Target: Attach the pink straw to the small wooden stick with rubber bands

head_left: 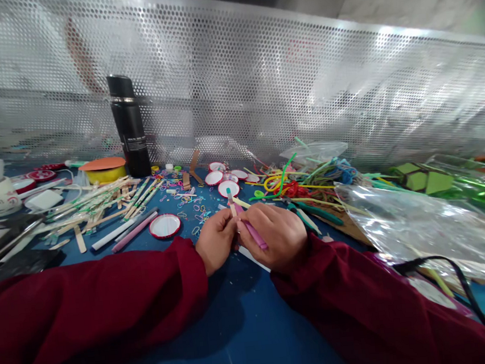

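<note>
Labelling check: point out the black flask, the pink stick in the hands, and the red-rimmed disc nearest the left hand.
black flask (130,130), head view, mid body.
pink stick (254,234), head view, shaft by the right hand.
red-rimmed disc (165,225), head view, white centre.

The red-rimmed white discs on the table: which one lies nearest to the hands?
The disc just left of the left hand, lying alone on the blue table. The other discs sit grouped farther back, toward the mesh screen.

Flask (130,127) behind sticks (99,204)
</note>
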The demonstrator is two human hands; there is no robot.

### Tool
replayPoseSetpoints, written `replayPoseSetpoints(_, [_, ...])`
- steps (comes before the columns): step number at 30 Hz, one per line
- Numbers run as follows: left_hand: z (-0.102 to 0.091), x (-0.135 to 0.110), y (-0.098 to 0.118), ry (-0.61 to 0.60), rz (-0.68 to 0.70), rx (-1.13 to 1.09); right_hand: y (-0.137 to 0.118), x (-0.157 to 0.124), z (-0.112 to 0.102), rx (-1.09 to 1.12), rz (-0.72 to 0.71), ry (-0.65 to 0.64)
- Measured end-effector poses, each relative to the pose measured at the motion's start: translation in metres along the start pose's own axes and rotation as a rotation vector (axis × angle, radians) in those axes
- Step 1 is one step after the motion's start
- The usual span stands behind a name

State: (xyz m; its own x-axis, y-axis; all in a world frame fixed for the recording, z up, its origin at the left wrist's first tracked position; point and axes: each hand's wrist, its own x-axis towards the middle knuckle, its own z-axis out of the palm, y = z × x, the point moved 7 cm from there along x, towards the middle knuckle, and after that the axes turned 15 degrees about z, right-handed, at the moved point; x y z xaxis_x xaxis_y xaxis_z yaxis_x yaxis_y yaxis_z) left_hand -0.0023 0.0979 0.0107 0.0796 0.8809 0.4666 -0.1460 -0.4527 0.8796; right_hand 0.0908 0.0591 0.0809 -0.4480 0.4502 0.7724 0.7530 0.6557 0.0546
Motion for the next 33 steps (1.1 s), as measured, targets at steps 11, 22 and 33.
replayPoseSetpoints(11, [0.0018, 0.0005, -0.0001, 0.001, -0.014, -0.026, -0.0018, 0.0008, -0.0021, 0.005, 0.01, -0.007])
replayPoseSetpoints(22, [0.001, 0.0008, -0.0009, 0.014, -0.015, -0.029, -0.001, 0.0016, -0.0005, 0.005, 0.014, -0.023])
replayPoseSetpoints(33, [0.0004, 0.0005, -0.0021, 0.011, -0.004, -0.035, -0.0021, -0.0003, 0.0002, 0.019, -0.005, -0.017])
